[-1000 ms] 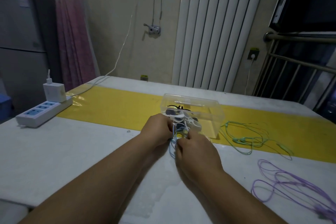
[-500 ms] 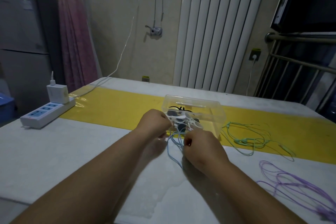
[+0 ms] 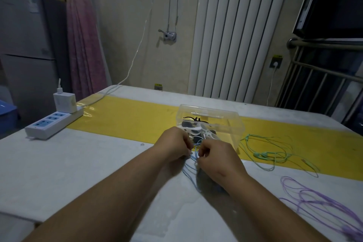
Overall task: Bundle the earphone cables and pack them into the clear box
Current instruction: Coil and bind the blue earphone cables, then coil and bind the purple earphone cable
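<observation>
Both hands meet just in front of the clear box (image 3: 231,124). My left hand (image 3: 173,143) and my right hand (image 3: 215,155) pinch a blue earphone cable (image 3: 191,175), whose loops hang down between them onto the white table (image 3: 78,167). Inside the box lie white and black cable bundles (image 3: 196,130), partly hidden by my hands. A green earphone cable (image 3: 269,155) sprawls loose on the yellow strip to the right of the box. A purple earphone cable (image 3: 318,202) lies loose at the right front of the table.
A white power strip (image 3: 53,124) with a charger plugged in sits at the table's left edge, its cord running to the wall. A white radiator (image 3: 235,31) stands behind the table; a metal rail (image 3: 322,76) is at the right.
My hands have come closer together on the blue cable after spreading slightly apart half a second ago. The view has tilted a little. The green and purple cables have not moved.
</observation>
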Demonstrator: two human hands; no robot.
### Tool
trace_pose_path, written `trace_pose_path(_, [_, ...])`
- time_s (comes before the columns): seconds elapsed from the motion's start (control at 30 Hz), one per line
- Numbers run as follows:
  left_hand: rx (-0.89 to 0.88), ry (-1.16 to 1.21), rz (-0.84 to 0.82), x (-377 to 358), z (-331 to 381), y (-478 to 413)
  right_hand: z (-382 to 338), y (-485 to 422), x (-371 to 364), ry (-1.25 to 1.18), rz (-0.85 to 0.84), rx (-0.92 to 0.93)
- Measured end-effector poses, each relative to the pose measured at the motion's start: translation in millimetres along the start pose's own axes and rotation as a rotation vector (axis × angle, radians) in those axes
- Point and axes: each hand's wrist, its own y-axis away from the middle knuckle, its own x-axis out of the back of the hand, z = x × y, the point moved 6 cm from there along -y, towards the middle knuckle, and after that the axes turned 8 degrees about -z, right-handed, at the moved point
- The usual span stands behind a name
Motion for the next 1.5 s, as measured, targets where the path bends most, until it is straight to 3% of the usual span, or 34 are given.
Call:
trace_pose_path(0.23, [-0.117, -0.107, 0.044, -5.5, 10.8, -0.2, 2.6, 0.5, -1.8, 0.137, -0.010, -0.059])
trace_pose_path(0.43, [-0.082, -0.156, 0.163, -0.8, 1.7, 1.6, 4.1, 2.6, 9.0, -0.094, 0.104, -0.041])
trace_pose_path(0.7, [-0.038, 0.014, 0.027, 7.5, 5.0, 0.7, 5.1, 0.6, 24.3, -0.376, 0.197, 0.036])
trace_pose_path(0.87, [-0.031, 0.062, 0.082, 22.0, 8.6, 1.0, 10.1, 0.4, 36.2, -0.514, 0.305, 0.052])
trace_pose_path(1.23, [-0.031, 0.043, 0.215, 36.2, 14.7, 10.1, 16.5, 1.6, 33.6, -0.446, 0.268, 0.009])
trace_pose_path(1.5, [-0.126, 0.059, 0.140, 7.5, 52.1, 22.1, 29.2, 6.3, 39.3, -0.397, 0.246, -0.042])
